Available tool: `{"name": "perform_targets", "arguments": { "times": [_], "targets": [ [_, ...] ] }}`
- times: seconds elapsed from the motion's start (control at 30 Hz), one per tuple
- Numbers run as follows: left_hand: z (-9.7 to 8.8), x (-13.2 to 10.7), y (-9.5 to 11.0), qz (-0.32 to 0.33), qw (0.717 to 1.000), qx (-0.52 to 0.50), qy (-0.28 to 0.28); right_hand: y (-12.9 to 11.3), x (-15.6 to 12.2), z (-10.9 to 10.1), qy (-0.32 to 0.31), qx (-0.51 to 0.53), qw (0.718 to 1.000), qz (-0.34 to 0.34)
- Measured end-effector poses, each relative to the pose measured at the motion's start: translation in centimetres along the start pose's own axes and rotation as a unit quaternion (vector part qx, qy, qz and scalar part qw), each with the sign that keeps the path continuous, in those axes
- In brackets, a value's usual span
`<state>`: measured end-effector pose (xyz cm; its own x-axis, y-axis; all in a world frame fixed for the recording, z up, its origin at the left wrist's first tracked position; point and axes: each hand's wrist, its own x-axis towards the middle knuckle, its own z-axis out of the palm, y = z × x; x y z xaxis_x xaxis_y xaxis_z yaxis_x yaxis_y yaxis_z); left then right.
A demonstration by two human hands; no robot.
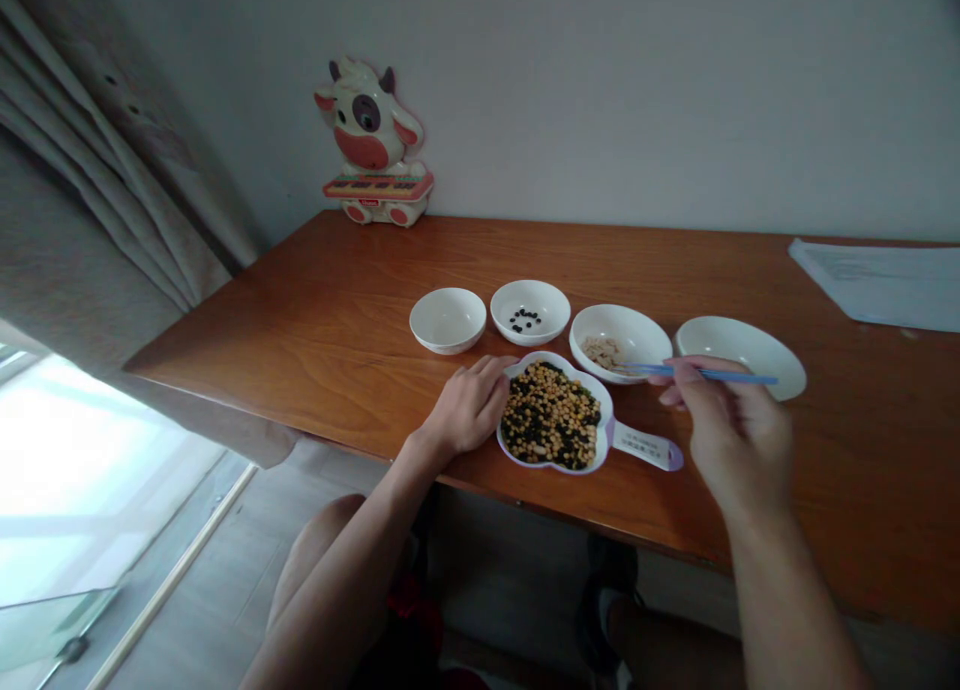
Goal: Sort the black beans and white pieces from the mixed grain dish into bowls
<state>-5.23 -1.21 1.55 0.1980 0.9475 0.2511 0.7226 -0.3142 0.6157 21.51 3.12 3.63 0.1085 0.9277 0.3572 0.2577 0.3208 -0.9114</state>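
Observation:
My left hand (469, 405) rests on the wooden table (337, 340) with its fingers curled against the left rim of a flower-shaped white dish (596, 458) filled with mixed yellow and dark beans. My right hand (731, 435) pinches blue chopsticks (731, 376), whose tips reach into a white bowl (637, 332) holding a few pale beans. To the left, a second bowl (551, 305) has several black beans in it.
An empty small bowl (448, 320) stands at the left of the row and an empty wide bowl (750, 345) at the right. A cow-shaped toy keyboard (373, 150) leans on the wall. Papers (885, 282) lie far right. Curtains hang at the left.

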Motion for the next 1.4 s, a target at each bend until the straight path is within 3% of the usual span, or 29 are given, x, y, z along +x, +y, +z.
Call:
{"name": "perform_targets", "arguments": {
  "times": [0.13,0.27,0.47,0.73,1.4],
  "targets": [
    [0.0,-0.1,-0.1,0.002,1.0,0.008,-0.003,-0.4,-0.8,0.3,-0.11,0.033,0.993,-0.009],
    [0.1,-0.1,-0.3,0.007,1.0,0.008,0.001,-1.4,-1.5,0.7,-0.243,-0.008,0.969,-0.034],
    [0.2,-0.2,-0.3,0.005,1.0,-0.001,0.009,-3.2,-2.3,1.4,-0.351,-0.063,0.93,-0.083],
    [0.1,-0.2,-0.2,0.005,1.0,0.009,0.005,-3.4,-2.6,1.9,-0.363,-0.125,0.916,-0.113],
    [0.1,-0.2,-0.2,0.003,1.0,0.004,0.006,-4.2,-2.8,1.9,-0.36,-0.123,0.912,-0.156]
  ]
}}
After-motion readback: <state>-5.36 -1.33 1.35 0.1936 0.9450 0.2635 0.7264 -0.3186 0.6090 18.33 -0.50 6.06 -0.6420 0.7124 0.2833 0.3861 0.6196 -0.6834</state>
